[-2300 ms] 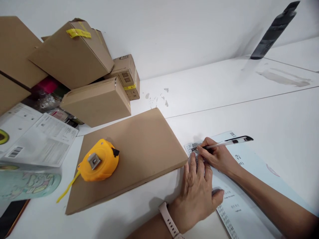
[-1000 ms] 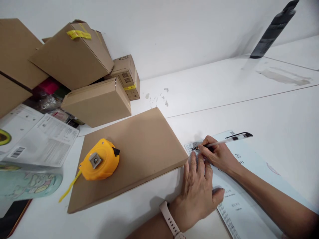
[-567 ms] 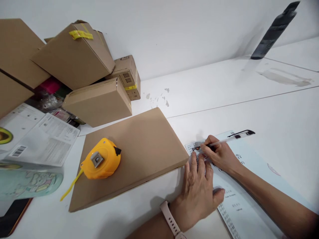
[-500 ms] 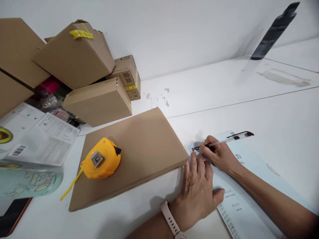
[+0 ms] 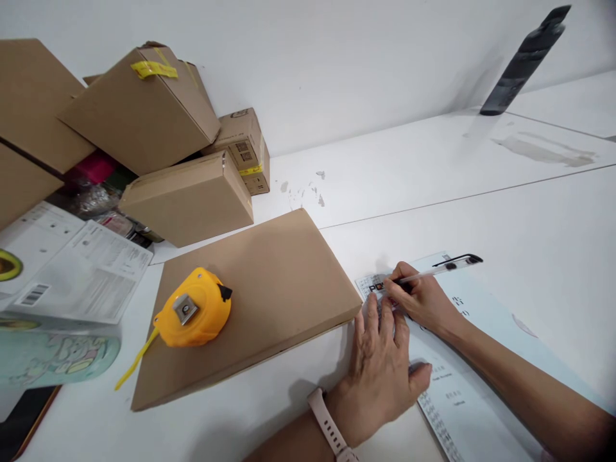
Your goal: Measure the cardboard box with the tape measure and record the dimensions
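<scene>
My right hand (image 5: 423,296) is closed around a clear pen with a black cap clip (image 5: 440,267), its tip down at a small printed label (image 5: 369,283). Stretched flat over the lower part of that label, my left hand (image 5: 382,366) holds nothing, its fingers a little apart. Under both hands lie light blue printed sheets (image 5: 486,308). The left fingertips are beside the corner of a flat cardboard box (image 5: 279,276). On that box rests a yellow tape measure (image 5: 197,308) with a short piece of tape sticking out. My hands hide part of the label.
Several cardboard boxes (image 5: 144,115) are stacked at the back left. Near them are a white printed carton (image 5: 86,269), a pale green patterned bottle (image 5: 62,356) and a dark flat device (image 5: 29,417). A black bottle (image 5: 522,64) stands at the back right by the wall.
The whole view has shifted very slightly. Both hands keep nearly the same place on the label, with the pen still in the right hand.
</scene>
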A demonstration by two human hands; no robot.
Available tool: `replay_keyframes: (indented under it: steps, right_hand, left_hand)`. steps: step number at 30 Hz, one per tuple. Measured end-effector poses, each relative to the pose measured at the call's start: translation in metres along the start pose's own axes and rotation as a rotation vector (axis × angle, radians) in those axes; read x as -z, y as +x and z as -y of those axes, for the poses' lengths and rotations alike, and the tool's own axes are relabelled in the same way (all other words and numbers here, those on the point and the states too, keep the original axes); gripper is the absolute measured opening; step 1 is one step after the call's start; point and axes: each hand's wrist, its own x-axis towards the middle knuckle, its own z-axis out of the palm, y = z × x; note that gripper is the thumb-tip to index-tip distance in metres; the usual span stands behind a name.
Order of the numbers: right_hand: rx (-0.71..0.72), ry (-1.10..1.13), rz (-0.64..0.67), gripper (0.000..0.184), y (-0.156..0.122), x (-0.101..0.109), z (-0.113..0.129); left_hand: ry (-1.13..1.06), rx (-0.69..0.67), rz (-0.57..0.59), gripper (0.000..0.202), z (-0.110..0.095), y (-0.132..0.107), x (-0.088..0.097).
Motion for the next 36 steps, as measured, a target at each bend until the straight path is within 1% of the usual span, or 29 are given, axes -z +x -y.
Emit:
replay_keyframes:
  steps: [7, 12, 17, 24, 29, 36]
  right_hand:
    - [-0.023, -0.034, 0.013, 0.018, 0.0007, 0.0013, 0.0021]
    - [-0.029, -0.015, 0.024, 0.021, 0.0004, 0.0016, 0.0005]
    - [-0.034, -0.04, -0.014, 0.021, 0.0002, 0.0014, 0.0006]
    - [-0.048, -0.014, 0.026, 0.02, 0.002, 0.0023, -0.0006]
    - [-0.039, -0.052, -0.043, 0.021, 0.0018, 0.0047, 0.0033]
    - [-0.049, -0.037, -0.014, 0.021, 0.0021, 0.0031, 0.0039]
  left_hand:
    - [0.004, -0.007, -0.022, 0.075, 0.0011, -0.0009, -0.0022]
    - [0.001, -0.009, -0.032, 0.075, 0.0004, -0.0019, -0.0036]
    - [-0.019, -0.007, -0.026, 0.074, 0.0005, -0.0008, -0.0045]
    - [-0.024, -0.009, -0.038, 0.073, 0.0007, -0.0012, -0.0038]
    - [-0.034, -0.004, -0.042, 0.072, 0.001, -0.0005, -0.0052]
    - [-0.032, -0.01, -0.047, 0.072, 0.0015, -0.0009, -0.0061]
